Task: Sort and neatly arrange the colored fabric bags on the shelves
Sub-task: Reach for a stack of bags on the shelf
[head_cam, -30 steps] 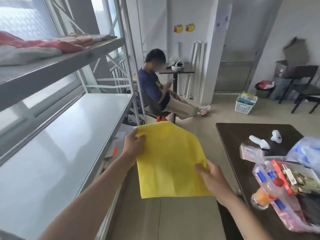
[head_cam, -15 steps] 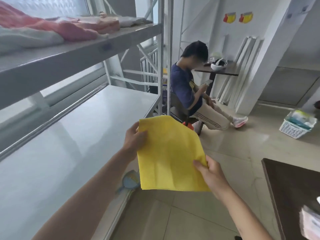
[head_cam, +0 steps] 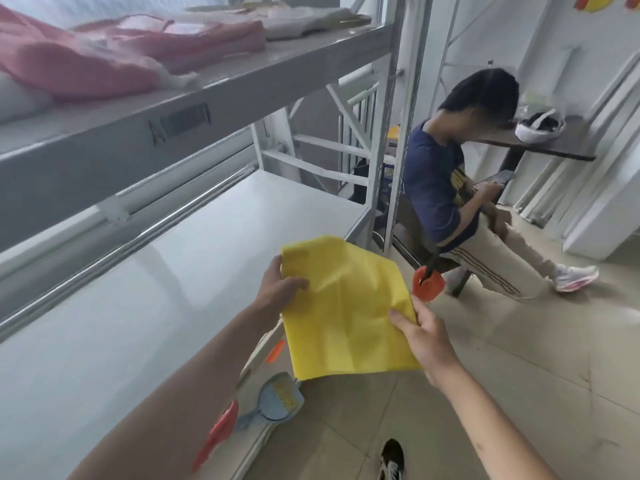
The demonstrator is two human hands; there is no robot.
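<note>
The yellow bag [head_cam: 346,306] is held flat in the air, just beside the front edge of the lower shelf [head_cam: 145,306] and partly over its corner. The left hand [head_cam: 277,292] pinches the bag's left edge, thumb on top and fingers under the cloth. The right hand [head_cam: 424,336] pinches the right edge the same way; its fingers under the bag are hidden. Above the lower shelf, the upper shelf [head_cam: 242,81] already carries pink bags [head_cam: 104,60] and white bags [head_cam: 304,19].

The bag shows soft creases, so it can fold or bunch when it is laid down if one hand lets go too early. Placed too near the shelf edge, it can slip to the floor, where small plastic tools [head_cam: 277,400] lie under the shelf. A seated person [head_cam: 450,188] is near the shelf's far post, so a wide swing could reach them.
</note>
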